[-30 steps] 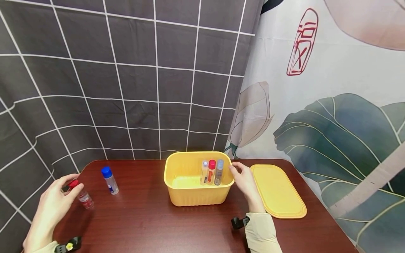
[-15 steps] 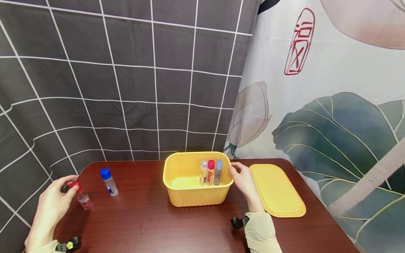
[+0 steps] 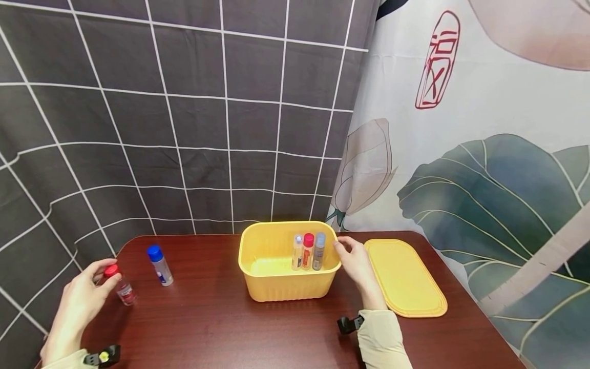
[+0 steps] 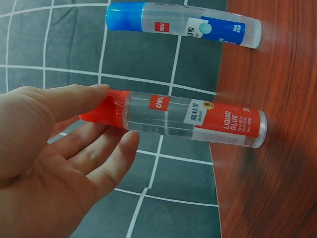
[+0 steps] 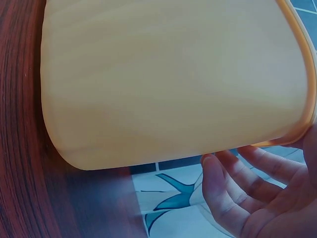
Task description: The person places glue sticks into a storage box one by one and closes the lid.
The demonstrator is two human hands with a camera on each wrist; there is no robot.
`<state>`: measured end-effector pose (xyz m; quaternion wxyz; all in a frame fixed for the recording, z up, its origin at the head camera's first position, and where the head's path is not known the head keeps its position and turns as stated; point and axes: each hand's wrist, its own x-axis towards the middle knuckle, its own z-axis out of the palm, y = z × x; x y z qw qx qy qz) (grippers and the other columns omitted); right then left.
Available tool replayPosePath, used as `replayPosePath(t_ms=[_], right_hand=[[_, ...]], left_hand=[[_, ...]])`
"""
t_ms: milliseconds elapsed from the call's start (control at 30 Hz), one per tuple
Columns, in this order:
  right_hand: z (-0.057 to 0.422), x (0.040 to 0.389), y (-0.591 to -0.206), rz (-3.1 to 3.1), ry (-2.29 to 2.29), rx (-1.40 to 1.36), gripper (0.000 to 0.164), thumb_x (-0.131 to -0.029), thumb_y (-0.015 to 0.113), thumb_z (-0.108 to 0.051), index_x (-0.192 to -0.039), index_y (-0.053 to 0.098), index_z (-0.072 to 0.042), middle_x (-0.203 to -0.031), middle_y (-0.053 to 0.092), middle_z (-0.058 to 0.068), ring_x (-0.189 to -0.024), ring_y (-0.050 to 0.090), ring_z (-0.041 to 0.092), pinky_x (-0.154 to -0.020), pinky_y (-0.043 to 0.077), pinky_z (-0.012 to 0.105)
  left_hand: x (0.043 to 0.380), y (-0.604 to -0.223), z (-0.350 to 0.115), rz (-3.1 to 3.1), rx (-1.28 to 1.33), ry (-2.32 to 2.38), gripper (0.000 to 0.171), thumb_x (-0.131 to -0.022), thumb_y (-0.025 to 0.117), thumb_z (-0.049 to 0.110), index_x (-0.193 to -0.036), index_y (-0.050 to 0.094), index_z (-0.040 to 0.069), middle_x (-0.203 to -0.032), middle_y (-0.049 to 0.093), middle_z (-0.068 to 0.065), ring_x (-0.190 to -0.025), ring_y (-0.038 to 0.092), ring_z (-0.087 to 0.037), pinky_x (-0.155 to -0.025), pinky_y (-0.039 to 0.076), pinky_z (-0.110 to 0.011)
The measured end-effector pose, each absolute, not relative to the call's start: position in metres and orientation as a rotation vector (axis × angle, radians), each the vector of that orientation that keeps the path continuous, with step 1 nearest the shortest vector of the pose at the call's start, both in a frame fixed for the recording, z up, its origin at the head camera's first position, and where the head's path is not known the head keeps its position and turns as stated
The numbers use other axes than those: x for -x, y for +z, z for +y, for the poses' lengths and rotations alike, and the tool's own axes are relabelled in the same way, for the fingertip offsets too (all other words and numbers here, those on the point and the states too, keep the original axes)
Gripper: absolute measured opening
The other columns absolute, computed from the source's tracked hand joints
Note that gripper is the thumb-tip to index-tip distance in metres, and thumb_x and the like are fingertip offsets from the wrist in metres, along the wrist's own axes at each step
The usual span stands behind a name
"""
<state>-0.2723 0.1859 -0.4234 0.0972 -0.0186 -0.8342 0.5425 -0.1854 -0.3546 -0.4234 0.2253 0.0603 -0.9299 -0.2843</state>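
Note:
At the table's left, my left hand [image 3: 83,300] pinches the red cap [image 4: 106,111] of a clear liquid glue bottle [image 4: 190,116] with a red label. That bottle stands close to upright on the wood. Beside it is a blue-capped glue bottle [image 3: 160,265], untouched. My right hand [image 3: 357,261] holds the right rim of a yellow plastic box [image 3: 290,287]; in the right wrist view several fingers lie along its outer wall, and the thumb is mostly hidden. Inside the box, near its right end, stand a pale-capped bottle [image 3: 297,253], a red-capped bottle [image 3: 307,253] and a grey-blue-capped bottle [image 3: 318,253].
A flat yellow lid [image 3: 405,279] lies on the dark red table [image 3: 230,333], just right of my right hand. Behind the table hang a grey cloth with white grid lines [image 3: 193,123] and a white cloth with painted lotus leaves [image 3: 498,195].
The left thumb has shifted slightly to the right over the red cap since half a second ago. My right hand, the box and the other bottles stay in place.

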Motion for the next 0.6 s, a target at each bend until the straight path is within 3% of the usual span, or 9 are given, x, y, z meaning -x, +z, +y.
replayPosePath(t_ms=[67,267,600], right_hand=[[0.1859,0.272,-0.4228,-2.474,1.597,0.061,0.029,-0.098,0.06,-0.019,-0.117,0.066,0.001,-0.099,0.066,0.015,-0.082,0.064,0.025,-0.064,0.055,0.031],[0.186,0.2721,-0.4214,-2.496,1.59,0.085,0.031,-0.098,0.059,-0.022,-0.12,0.065,-0.001,-0.109,0.065,0.017,-0.087,0.064,0.027,-0.069,0.057,0.034],[0.1866,0.2714,-0.4215,-2.51,1.602,0.084,0.033,-0.099,0.058,-0.024,-0.123,0.063,-0.001,-0.112,0.065,0.017,-0.089,0.064,0.027,-0.071,0.057,0.035]], left_hand=[[0.1861,-0.4246,-0.3549,-2.574,-0.163,-0.818,0.038,-0.091,0.068,0.009,-0.123,0.054,-0.007,-0.111,0.059,-0.038,-0.099,0.058,-0.053,-0.075,0.04,-0.052],[0.1872,-0.4266,-0.356,-2.603,-0.171,-0.84,0.042,-0.093,0.067,0.013,-0.124,0.052,-0.01,-0.111,0.058,-0.04,-0.102,0.057,-0.054,-0.081,0.04,-0.059],[0.1859,-0.4278,-0.3564,-2.597,-0.17,-0.831,0.04,-0.092,0.067,0.012,-0.121,0.052,-0.011,-0.109,0.059,-0.039,-0.101,0.058,-0.054,-0.081,0.04,-0.059]])
